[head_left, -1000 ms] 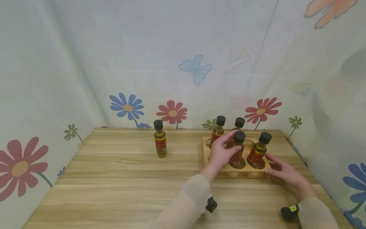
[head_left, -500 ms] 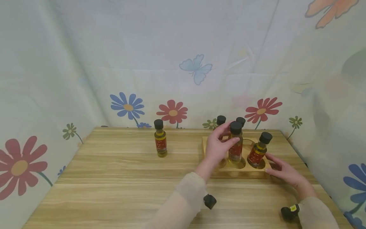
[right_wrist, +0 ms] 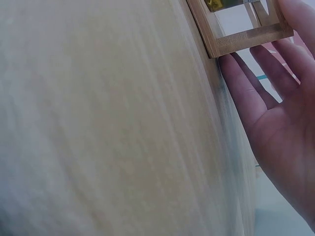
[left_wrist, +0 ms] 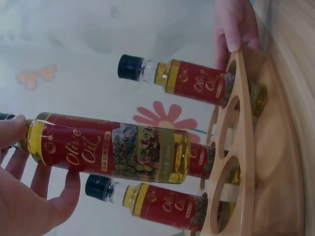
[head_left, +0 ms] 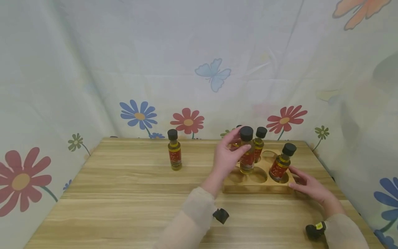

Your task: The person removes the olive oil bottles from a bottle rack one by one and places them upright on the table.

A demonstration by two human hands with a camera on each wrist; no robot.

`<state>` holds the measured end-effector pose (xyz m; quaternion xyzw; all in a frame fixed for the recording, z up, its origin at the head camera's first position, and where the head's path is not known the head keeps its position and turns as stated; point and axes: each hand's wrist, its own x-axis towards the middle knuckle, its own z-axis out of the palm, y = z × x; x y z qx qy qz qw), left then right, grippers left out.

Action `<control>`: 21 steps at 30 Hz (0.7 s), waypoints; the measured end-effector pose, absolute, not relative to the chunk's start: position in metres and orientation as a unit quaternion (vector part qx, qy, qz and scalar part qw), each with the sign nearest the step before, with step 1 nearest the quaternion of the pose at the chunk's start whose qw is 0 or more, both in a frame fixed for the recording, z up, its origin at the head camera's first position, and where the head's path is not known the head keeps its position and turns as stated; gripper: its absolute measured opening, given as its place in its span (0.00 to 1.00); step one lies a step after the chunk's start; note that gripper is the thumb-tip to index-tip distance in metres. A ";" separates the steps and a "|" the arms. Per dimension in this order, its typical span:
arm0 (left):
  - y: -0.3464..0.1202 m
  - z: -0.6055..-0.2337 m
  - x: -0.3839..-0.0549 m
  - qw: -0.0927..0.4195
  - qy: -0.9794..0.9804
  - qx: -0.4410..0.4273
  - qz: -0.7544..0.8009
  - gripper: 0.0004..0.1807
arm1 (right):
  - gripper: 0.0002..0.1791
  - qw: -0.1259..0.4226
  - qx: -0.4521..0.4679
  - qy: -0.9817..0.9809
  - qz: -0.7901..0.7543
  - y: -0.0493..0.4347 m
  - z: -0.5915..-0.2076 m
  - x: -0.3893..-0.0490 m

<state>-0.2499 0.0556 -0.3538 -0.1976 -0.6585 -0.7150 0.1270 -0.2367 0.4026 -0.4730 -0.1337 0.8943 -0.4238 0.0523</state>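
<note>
My left hand grips an olive oil bottle with a red label and black cap, thumb on one side of the neck and fingers round the other. The bottle hangs upright above the wooden bottle rack, its base apart from the rack in the left wrist view. My right hand touches the rack's right end with extended fingers. Like bottles stand in the rack: one at front right, one at back middle, and one at back left, mostly hidden behind my left hand.
Another olive oil bottle stands alone on the wooden table, left of the rack. A white curtain printed with flowers hangs right behind the table. Black wrist cameras sit under both sleeves.
My left hand has lifted the bottle out of the rack's front middle hole and moved it leftward. The right hand stays at the rack's end, and the rack has not moved.
</note>
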 end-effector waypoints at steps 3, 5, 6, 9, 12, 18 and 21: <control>0.047 -0.354 -0.250 0.132 -0.668 -0.191 -0.708 0.29 | 0.42 0.053 -0.133 0.895 -0.422 0.403 -0.473 -0.237; 0.041 -0.355 -0.250 0.135 -0.669 -0.190 -0.706 0.29 | 0.42 0.053 -0.132 0.896 -0.420 0.403 -0.473 -0.237; 0.038 -0.356 -0.250 0.136 -0.668 -0.192 -0.706 0.29 | 0.42 0.053 -0.132 0.897 -0.419 0.403 -0.473 -0.237; 0.028 -0.359 -0.251 0.145 -0.662 -0.197 -0.708 0.29 | 0.42 0.053 -0.130 0.897 -0.418 0.403 -0.473 -0.237; 0.018 -0.362 -0.251 0.155 -0.661 -0.197 -0.708 0.29 | 0.42 0.052 -0.129 0.897 -0.419 0.403 -0.472 -0.237; 0.000 -0.366 -0.252 0.164 -0.676 -0.186 -0.694 0.28 | 0.42 0.052 -0.129 0.897 -0.420 0.403 -0.472 -0.236; -0.009 -0.368 -0.253 0.160 -0.685 -0.175 -0.689 0.28 | 0.42 0.054 -0.127 0.897 -0.419 0.403 -0.472 -0.236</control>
